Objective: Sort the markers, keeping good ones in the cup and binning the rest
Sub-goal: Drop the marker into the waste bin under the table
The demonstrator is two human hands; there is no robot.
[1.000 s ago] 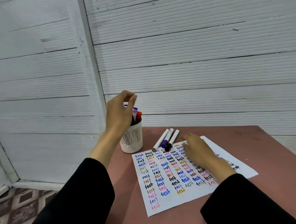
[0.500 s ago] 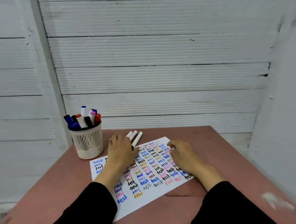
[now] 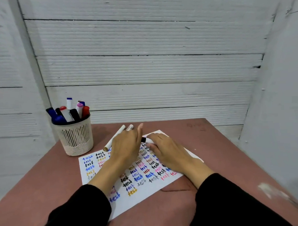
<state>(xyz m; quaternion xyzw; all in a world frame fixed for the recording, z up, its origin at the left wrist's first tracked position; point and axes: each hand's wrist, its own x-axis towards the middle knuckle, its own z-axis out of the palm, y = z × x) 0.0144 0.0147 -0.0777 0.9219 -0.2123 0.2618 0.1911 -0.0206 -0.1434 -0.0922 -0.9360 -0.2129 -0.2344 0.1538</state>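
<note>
Left hand (image 3: 127,145) hides most loose markers (image 3: 114,139).

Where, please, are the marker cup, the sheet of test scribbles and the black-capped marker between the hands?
marker cup (image 3: 74,138): head view, slotted front wall.
test sheet (image 3: 139,196): head view, bare near part.
black-capped marker (image 3: 143,139): head view, its black cap.

Cup (image 3: 74,135): beige, slotted, upright at the table's left rear, packed with capped markers (image 3: 69,112). Two white markers (image 3: 114,137) lie loose beside it. Third, black-capped marker (image 3: 145,140) partly hidden between the hands.
</note>
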